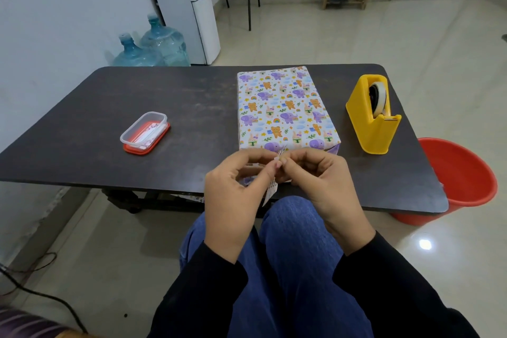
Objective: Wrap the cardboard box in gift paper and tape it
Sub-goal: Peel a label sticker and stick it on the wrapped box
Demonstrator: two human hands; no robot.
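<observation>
The box [285,107] lies flat on the dark table [164,101], covered in white gift paper printed with elephants, bears and rainbows. Its near end is hidden behind my hands. My left hand [236,195] and my right hand [321,181] meet fingertip to fingertip just in front of that end. Together they pinch a small strip of patterned paper or tape [271,189] that hangs down between them. A yellow tape dispenser [374,115] with a roll in it stands to the right of the box.
A small clear container on an orange lid [145,132] sits at the table's left. A red bucket [463,178] stands on the floor by the right corner. Beyond the table are water jugs [153,46] and a dispenser. My knees are under the near edge.
</observation>
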